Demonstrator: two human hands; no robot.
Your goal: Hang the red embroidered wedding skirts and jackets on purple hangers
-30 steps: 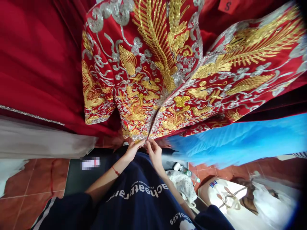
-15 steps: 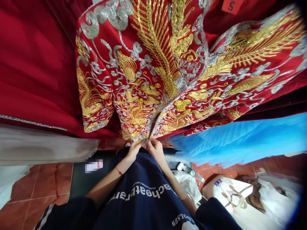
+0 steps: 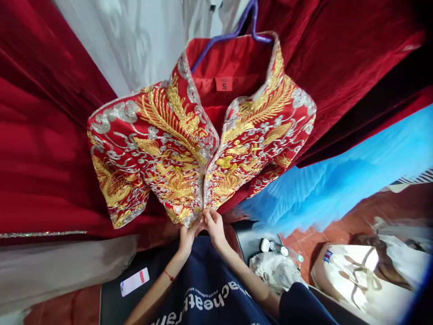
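Red fabric (image 3: 40, 176) bkgd, L fingers (image 3: 195, 227) & R fingers (image 3: 209, 216) pinch emb. jacket (image 3: 169, 164) at lower front edge, neck tag (image 3: 224, 84) reads "S".

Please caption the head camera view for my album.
Left hand and right hand hold the lower front of a gold-embroidered red jacket on a purple hanger.

Hanger (image 3: 233, 34): inside the jacket's (image 3: 135, 131) collar, above the label (image 3: 223, 84) at the back of the neck.
Left hand (image 3: 188, 235): at the jacket's bottom front edge, just beside the right hand (image 3: 214, 225).
Skirt (image 3: 341, 171): to the jacket's right, from where I look.
Phone (image 3: 134, 282): on the bench (image 3: 110, 295), left of the left arm (image 3: 158, 289).
Bottle (image 3: 280, 248): just beyond the cloth (image 3: 270, 268).
Tote (image 3: 338, 271): farther right.
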